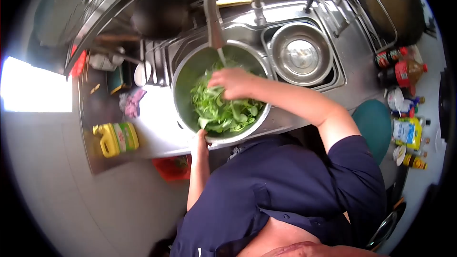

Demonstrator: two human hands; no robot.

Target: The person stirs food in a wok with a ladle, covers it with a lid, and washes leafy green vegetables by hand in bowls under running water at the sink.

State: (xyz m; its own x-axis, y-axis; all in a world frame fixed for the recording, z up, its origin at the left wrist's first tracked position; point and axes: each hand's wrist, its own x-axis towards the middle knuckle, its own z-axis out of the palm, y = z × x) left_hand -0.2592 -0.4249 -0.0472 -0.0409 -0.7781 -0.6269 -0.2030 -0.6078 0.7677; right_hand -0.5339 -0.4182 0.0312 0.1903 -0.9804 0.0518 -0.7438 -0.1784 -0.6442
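A large metal bowl (183, 78) sits over the left sink basin, tilted toward me, with leafy greens (221, 109) inside. My left hand (200, 140) grips its near rim, thumb over the edge and the other fingers hidden below. Reaching in from the right, my right hand (232, 83) has its fingers curled into the top of the greens. Directly above hangs the faucet (215, 24), and a stream of water runs from it into the bowl beside my right hand.
A metal basin (302, 53) stands in the right sink. Several bottles, including a cola bottle (404, 74), line the right side. On the left counter are a yellow oil jug (116, 139), a pink cloth (134, 102) and a white dish (142, 73). A red bag (171, 168) is below.
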